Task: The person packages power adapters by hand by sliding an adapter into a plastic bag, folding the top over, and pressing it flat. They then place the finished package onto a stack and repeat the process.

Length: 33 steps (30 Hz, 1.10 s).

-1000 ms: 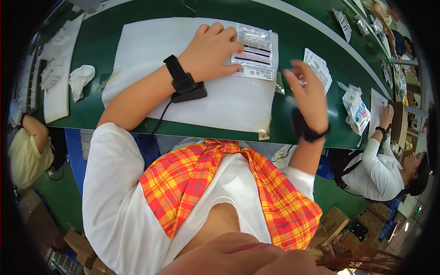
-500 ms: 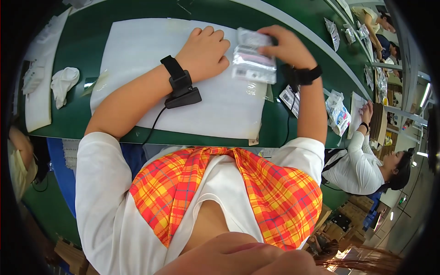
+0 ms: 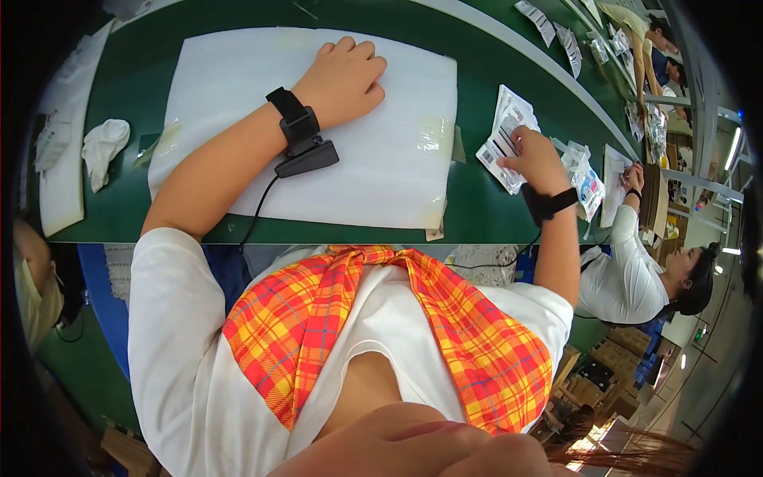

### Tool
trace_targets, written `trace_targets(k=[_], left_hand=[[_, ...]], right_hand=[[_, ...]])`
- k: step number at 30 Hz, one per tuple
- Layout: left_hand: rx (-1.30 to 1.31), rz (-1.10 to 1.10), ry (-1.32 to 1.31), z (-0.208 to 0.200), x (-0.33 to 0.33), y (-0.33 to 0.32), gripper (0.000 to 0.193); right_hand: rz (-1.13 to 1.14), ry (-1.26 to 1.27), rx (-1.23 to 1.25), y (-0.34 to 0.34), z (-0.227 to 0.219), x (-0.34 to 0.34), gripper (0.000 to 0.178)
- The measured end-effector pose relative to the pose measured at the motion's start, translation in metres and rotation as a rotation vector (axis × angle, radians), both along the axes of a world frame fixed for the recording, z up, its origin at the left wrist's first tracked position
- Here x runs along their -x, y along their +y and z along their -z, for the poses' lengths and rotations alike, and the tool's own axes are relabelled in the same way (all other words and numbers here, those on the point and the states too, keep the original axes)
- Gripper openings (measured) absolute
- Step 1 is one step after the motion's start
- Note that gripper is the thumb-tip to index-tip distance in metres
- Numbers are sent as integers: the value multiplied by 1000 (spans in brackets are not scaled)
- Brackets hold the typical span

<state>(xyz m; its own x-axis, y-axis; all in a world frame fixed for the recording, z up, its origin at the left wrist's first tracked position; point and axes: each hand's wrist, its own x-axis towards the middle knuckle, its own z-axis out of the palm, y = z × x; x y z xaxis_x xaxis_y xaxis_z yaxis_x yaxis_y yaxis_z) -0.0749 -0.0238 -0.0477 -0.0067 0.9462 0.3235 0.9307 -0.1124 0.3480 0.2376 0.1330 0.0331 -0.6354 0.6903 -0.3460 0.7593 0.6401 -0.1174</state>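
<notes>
My left hand [image 3: 340, 79] rests in a loose fist on a white sheet [image 3: 373, 175] taped to the green table. No object shows in its curled fingers. To the right of that sheet, my right hand [image 3: 540, 163] grips the edge of a flat plastic packet [image 3: 497, 149] with a barcode label, thumb and forefinger bent over it. Another pale, printed packet [image 3: 515, 105] lies against it on the far side, overlapping. My palm hides part of the packets. Both wrists wear black straps with a small box and cable.
A crumpled white cloth [image 3: 103, 151] lies at the left. Beside my right hand is a white and blue plastic bag [image 3: 586, 187]. Silvery packets [image 3: 569, 49] lie beyond the pale rail [image 3: 517, 48]. A co-worker in white [image 3: 628, 274] sits at the right.
My right hand has moved from the white sheet's right edge, where it held a clear packet, right and nearer to the packets beside the sheet. My left hand has stayed curled on the sheet.
</notes>
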Motion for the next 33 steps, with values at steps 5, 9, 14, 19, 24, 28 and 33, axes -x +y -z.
trace_targets(k=[5, 9, 14, 19, 24, 28, 33], left_hand=[[-1, -66, -12, 1, -7, -3, 14], [-316, -75, -144, -15, -26, 0, 16], [-198, 278, -415, -23, -11, 1, 37], [380, 213, -563, -14, 8, 16, 47], [180, 401, -151, 7, 20, 7, 57], [54, 410, 70, 7, 14, -5, 69], [161, 248, 40, -26, -24, -7, 66]], right_hand=[[-57, 123, 113, -11, -2, 7, 28], [-276, 453, 370, -11, -13, 62, 33], [-671, 385, 462, -32, 11, 147, 31], [-511, 307, 557, -47, 23, 151, 28], [-717, 369, 474, -71, 25, 99, 40], [-689, 505, 293, -115, 23, 51, 54], [-708, 335, 334, -97, 3, 48, 58]])
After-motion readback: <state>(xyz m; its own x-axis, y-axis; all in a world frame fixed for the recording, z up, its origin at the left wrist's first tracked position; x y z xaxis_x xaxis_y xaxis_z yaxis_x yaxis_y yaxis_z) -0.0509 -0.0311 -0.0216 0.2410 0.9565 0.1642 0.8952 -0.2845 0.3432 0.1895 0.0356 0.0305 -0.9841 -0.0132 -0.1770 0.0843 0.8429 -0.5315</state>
